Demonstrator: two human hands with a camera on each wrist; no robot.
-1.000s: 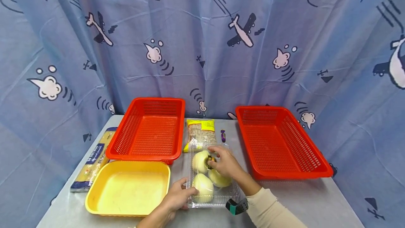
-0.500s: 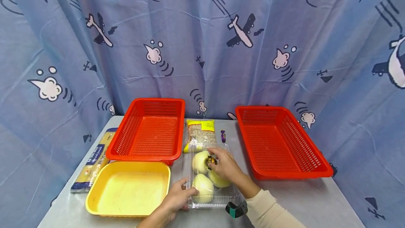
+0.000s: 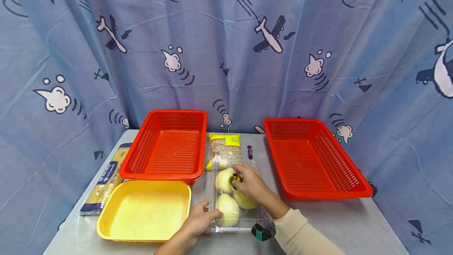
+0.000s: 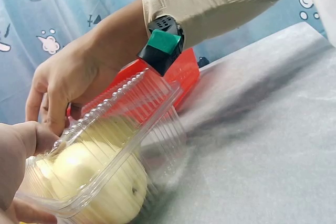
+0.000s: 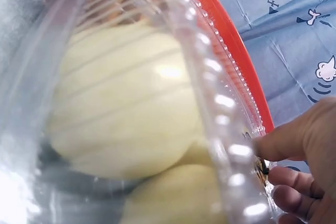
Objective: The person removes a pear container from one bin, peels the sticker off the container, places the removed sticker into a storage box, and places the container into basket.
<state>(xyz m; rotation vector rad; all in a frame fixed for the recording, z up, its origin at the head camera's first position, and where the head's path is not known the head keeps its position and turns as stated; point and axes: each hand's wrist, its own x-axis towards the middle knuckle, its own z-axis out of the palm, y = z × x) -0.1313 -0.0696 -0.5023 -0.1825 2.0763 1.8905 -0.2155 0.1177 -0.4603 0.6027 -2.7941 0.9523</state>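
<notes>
Clear plastic box: lay mid-table on the near half, its long axis running from 6 to 12 o'clock, away from the person; its 12 o'clock end overlapped the bag.
Fruits: three pale yellow-green ones sat inside, towards 11, 3 and 7 o'clock.
Left hand: grasped the box rim at 8 o'clock, thumb on top.
Right hand: reached in from 4 o'clock, fingertips at the lid beside the dark label; I could not tell whether they pinched it.
Baskets: one red basket stood at 10 o'clock from the box, another red basket just past 2.
Tray: yellow, at 9 o'clock, with the pack beyond it along the table's left edge.
Sweet: purple, between 12 and 1 o'clock, just beside the bag.
Left wrist view: showed the ribbed walls and a dark dimple on one fruit, both lost from above.
Right wrist view: showed curled fingers below the thumb at the label, unlike the head view.
Head view: alone showed the sweet and pack.
</notes>
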